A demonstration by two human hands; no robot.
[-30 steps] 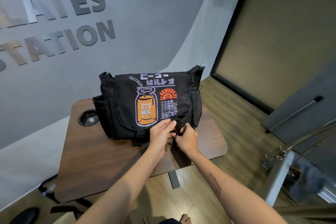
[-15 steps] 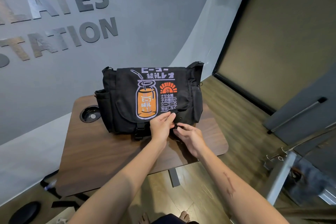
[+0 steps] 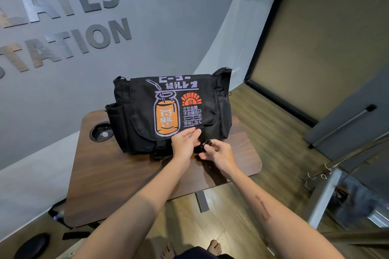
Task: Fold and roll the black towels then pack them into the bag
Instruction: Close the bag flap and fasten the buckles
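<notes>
A black messenger bag [image 3: 143, 115] with an orange bottle print stands on the dark wooden table [image 3: 117, 178], its flap down over the front. My left hand [image 3: 184, 142] pinches the upper half of the right buckle [image 3: 203, 135] at the flap's lower edge. My right hand [image 3: 219, 153] holds the lower half of that buckle just beneath. The left buckle [image 3: 159, 150] looks clipped together. No black towels are visible; the bag's inside is hidden by the flap.
A round cable hole [image 3: 101, 133] sits in the table's far left corner. A grey wall with raised letters rises behind the table. Metal rails [image 3: 345, 157] and a grey frame stand to the right over wooden flooring. My bare feet show at the bottom.
My right hand has slid down and to the right off the bag front, and the right buckle's halves now show between my fingers. The camera view has shifted slightly.
</notes>
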